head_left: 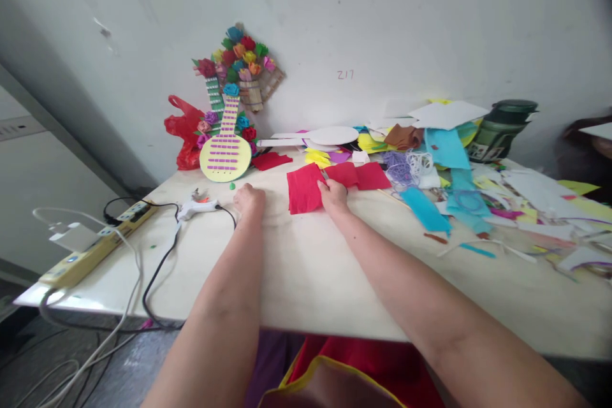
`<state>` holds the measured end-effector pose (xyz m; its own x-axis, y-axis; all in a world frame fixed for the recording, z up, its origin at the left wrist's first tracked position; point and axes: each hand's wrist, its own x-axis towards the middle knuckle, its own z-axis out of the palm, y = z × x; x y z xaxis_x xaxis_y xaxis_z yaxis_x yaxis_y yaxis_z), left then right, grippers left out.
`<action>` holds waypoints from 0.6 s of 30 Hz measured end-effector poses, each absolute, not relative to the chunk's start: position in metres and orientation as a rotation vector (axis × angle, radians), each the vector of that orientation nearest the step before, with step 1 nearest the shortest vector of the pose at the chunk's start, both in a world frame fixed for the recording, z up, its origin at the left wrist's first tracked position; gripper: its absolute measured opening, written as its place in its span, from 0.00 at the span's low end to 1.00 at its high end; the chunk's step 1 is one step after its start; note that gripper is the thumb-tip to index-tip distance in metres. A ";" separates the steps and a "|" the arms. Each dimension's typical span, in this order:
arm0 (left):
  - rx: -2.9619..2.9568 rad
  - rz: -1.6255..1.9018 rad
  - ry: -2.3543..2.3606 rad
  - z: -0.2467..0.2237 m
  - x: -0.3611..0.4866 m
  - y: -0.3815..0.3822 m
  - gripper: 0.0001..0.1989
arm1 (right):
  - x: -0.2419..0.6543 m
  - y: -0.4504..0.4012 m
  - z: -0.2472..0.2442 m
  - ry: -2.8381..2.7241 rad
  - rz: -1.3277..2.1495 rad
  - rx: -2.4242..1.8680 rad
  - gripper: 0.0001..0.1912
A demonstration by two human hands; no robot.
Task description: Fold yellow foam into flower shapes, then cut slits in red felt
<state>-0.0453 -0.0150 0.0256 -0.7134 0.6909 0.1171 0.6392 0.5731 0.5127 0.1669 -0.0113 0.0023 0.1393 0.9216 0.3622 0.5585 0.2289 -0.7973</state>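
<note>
My right hand (335, 196) is closed at the edge of a piece of red crepe paper (305, 189). A small grey blade tip shows above its thumb, apparently scissors (325, 174) mostly hidden in the hand. More red paper strips (373, 176) lie just behind and to the right of it. On the table to the left, my left hand (249, 201) rests with its fingers curled in. What it holds, if anything, is hidden. A small green blob (233, 185) and a white glue gun (198, 205) are close to its left.
A yellow paper lute (225, 158) leans before paper flowers (243, 54) at the wall. At left lies a power strip (95, 248) with cables. Paper scraps (526, 204), purple yarn (401, 167) and a green bottle (502, 131) crowd the right side.
</note>
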 end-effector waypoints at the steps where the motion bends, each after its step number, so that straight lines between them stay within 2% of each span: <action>1: 1.134 0.841 2.687 0.025 -0.046 -0.015 0.21 | 0.167 -0.012 0.003 -1.537 0.471 -1.448 0.16; 8: 1.105 0.886 2.738 0.021 -0.045 -0.011 0.21 | 0.168 -0.013 0.004 -1.544 0.475 -1.455 0.15; 13: 1.311 0.847 2.790 0.018 -0.043 -0.015 0.18 | 0.167 -0.011 0.001 -1.548 0.444 -1.440 0.16; 18: 1.254 0.806 2.700 0.021 -0.029 -0.022 0.28 | 0.165 -0.011 0.002 -1.546 0.419 -1.453 0.16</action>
